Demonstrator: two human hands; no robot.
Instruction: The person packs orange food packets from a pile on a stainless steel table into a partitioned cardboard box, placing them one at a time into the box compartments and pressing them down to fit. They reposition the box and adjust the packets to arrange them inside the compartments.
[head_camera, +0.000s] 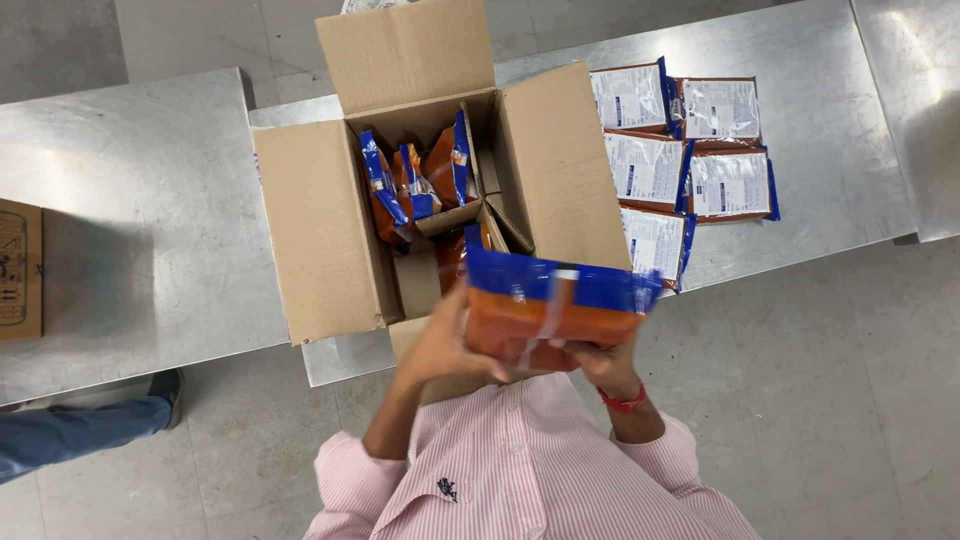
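— While both hands close round it, where exactly does that packet sit?

— Right at the near edge of the open brown cardboard box (330, 230), held up over its front flap. It's an orange plastic packet with a blue top band (550, 305), and the left hand (445, 345) grasps its left end, fingers curled under the orange part. The right hand (605, 365) grips from below on the other side, a red band at the wrist.

— And beyond the grip?

— Just past the fingers, inside the box, more orange-and-blue packets (415, 185) stand upright in the far compartment, behind a cardboard divider. The nearer compartment shows mostly bare cardboard, one packet edge peeking out beside the held one.

— Anything off to the right of the grip?

— Five flat packets lying white-label side up (685, 150) rest on the shiny steel table (130, 200), well apart from the hands, just beside the box's right flap.

— Left side?

— A blue-trousered leg and dark shoe (90, 425) of another person, well clear.
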